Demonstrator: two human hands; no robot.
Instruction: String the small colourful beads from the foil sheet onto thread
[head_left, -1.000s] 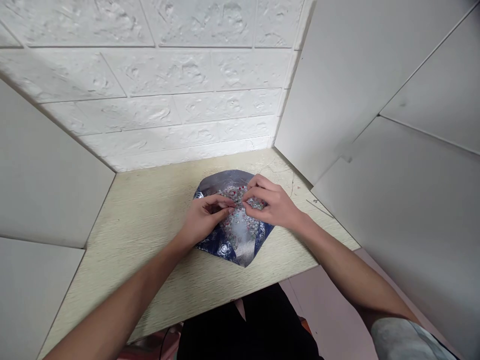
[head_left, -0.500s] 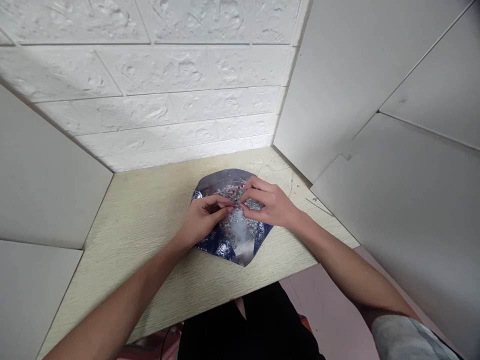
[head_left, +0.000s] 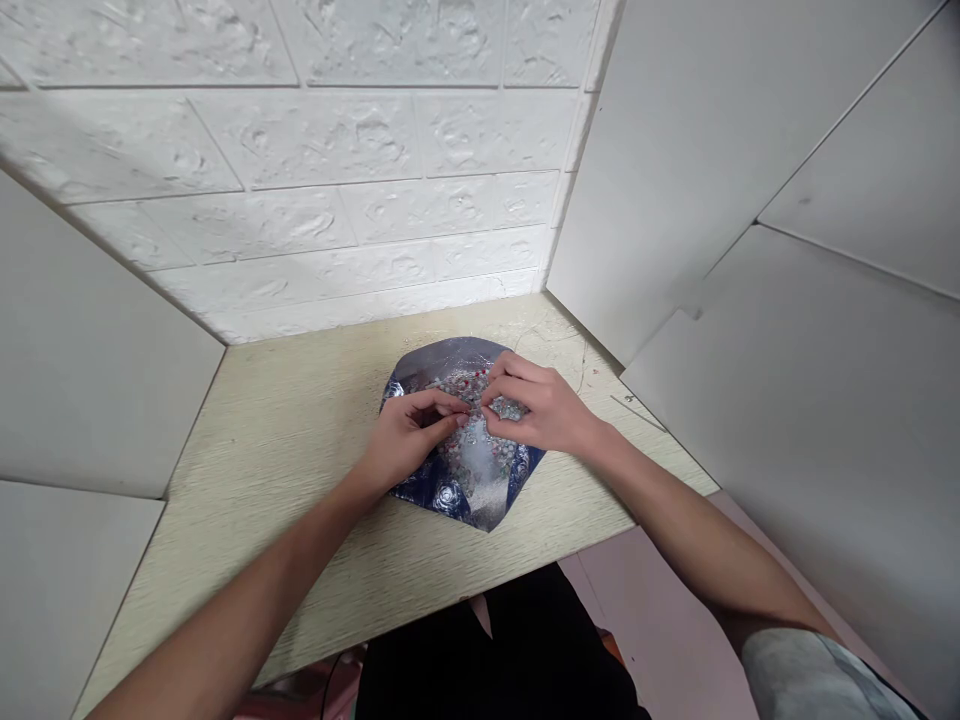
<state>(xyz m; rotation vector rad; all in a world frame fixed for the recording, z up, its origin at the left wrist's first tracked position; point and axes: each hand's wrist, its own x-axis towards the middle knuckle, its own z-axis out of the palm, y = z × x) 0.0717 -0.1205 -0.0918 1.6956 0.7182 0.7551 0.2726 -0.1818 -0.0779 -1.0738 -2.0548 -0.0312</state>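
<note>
A blue and silver plastic bag (head_left: 450, 497) lies flat on the table, and many small beads (head_left: 463, 384), clear, white, red and greenish, are spread over it. Above its left part, my left hand (head_left: 416, 425) pinches thumb and forefinger together; a tiny reddish bit shows at the tips, too small to name. My right hand (head_left: 536, 405) faces it from the right, thumb and forefinger also pinched, their tips close to the left ones. Whatever the right fingers hold is too fine to make out.
The pale wood-grain table (head_left: 285, 450) ends at a white brick-patterned wall (head_left: 337, 150), with white panels (head_left: 645, 150) to either side. A thin thread (head_left: 581, 365) and a needle-like rod (head_left: 637, 412) lie at the right. My dark-clothed lap (head_left: 495, 650) is below the front edge.
Hardly anything differs. Both hands keep their pinch over the beads, with only a very slight shift at the fingertips.
</note>
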